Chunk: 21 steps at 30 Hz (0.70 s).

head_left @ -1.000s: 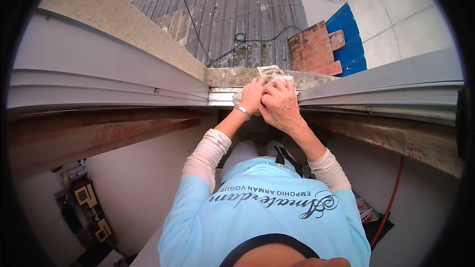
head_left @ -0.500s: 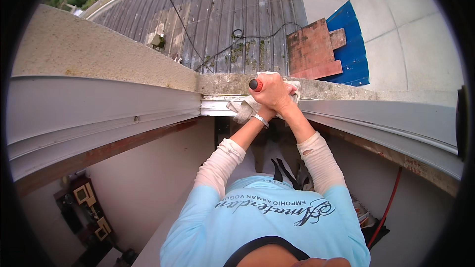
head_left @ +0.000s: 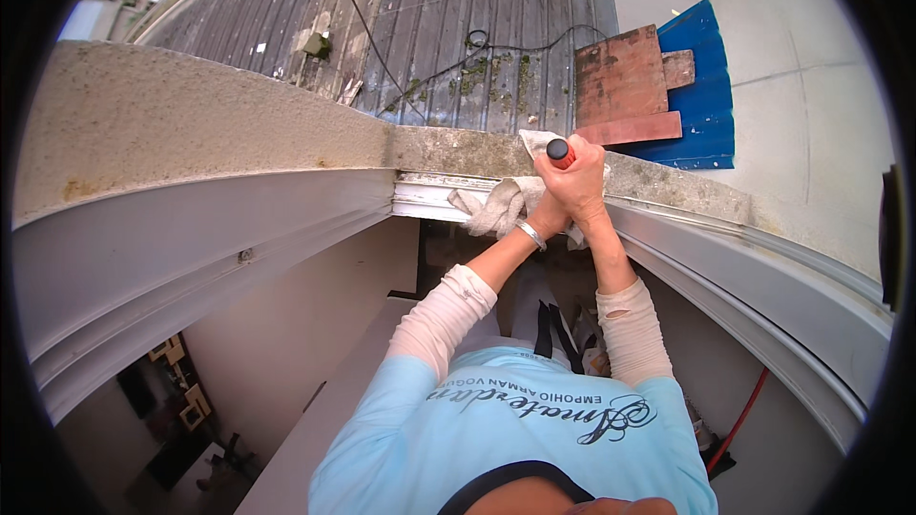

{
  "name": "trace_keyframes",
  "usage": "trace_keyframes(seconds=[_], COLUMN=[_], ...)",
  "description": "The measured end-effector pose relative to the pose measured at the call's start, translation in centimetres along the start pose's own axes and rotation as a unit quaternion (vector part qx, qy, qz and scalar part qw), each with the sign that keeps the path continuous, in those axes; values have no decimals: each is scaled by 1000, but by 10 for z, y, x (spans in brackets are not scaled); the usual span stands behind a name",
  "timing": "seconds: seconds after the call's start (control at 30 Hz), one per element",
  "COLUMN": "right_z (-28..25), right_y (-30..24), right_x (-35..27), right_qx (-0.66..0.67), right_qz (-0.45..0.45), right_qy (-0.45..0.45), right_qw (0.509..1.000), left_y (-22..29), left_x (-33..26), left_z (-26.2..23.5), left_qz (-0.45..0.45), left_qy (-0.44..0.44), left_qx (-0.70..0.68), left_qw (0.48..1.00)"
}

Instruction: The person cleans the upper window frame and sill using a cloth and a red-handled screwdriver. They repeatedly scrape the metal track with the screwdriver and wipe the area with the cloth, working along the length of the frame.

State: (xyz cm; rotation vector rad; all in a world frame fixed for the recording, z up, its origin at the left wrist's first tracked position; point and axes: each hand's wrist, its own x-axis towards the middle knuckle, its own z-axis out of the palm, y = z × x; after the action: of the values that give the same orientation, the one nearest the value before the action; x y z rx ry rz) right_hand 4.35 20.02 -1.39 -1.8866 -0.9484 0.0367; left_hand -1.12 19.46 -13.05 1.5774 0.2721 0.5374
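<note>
My right hand is a closed fist around a red tool handle with a black end; the tool's lower part is hidden. Just beneath it, my left hand, with a silver bracelet at the wrist, is closed on a bunched off-white cloth. Most of its fingers are covered by the right hand. The cloth lies over the white window track, one corner sticking up beyond my hands onto the concrete ledge.
Grey window frames flank my arms on both sides. Past the ledge lies a lower corrugated roof with a dark cable. Reddish boards rest on a blue sheet at the right. A red cord hangs indoors.
Both hands, with the handle and cloth, have moved right along the track. More cloth shows left of my hands, and the whole view has shifted slightly.
</note>
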Motion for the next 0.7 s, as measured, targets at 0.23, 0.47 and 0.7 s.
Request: trace_keyframes(seconds=[0.23,0.47,0.7], right_z=[7,65,39], right_y=[-20,-65,-66], right_x=[-15,-64,-76], right_qx=[126,298,305], right_qz=[13,-29,-128], right_qy=[1,-127,-182], right_qw=[992,946,926], left_y=[20,70,76], left_x=[-7,-42,-51], left_z=[-41,-190,-174], left_qz=[46,116,86], left_qy=[19,-94,-107], left_qx=[20,356,334], left_qw=[999,922,933])
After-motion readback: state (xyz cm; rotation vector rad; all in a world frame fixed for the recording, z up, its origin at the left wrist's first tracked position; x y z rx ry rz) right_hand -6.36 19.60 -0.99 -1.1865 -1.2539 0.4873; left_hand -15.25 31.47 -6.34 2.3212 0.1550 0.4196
